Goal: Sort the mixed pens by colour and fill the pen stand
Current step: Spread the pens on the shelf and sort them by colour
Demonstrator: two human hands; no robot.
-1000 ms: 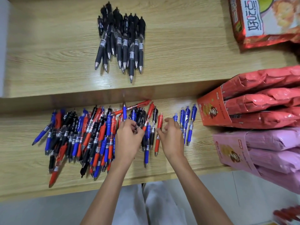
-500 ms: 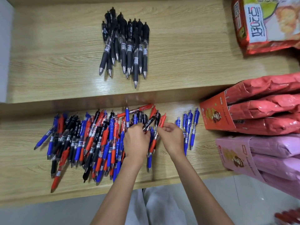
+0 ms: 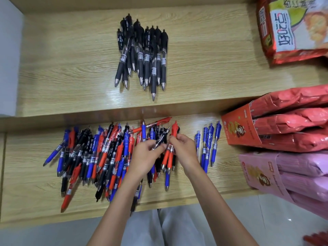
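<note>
While both hands work over the mixed pile (image 3: 99, 157) on the lower shelf (image 3: 35, 206), sorting is judged partly done. Left hand (image 3: 143, 157), at the pile's right edge, is closed around a black pen (image 3: 160, 139) pinched at the fingertips. Right hand (image 3: 184, 150), just right of it, grips a small bunch of red pens (image 3: 173, 137), caps pointing away from the person. Sorted blue pens (image 3: 208, 144) lie right of the pile, near the orange packets (image 3: 266, 125). Sorted black pens (image 3: 142, 55) lie beyond the pile on the upper shelf (image 3: 53, 68). No pen stand is in view.

Risks, as judged: the two hands are nearly touching, so pens could tangle or slip on withdrawal; a dropped pen would fall back into the pile unsorted; loose pens at the pile's near side lie close to the shelf lip and may roll off if knocked
</note>
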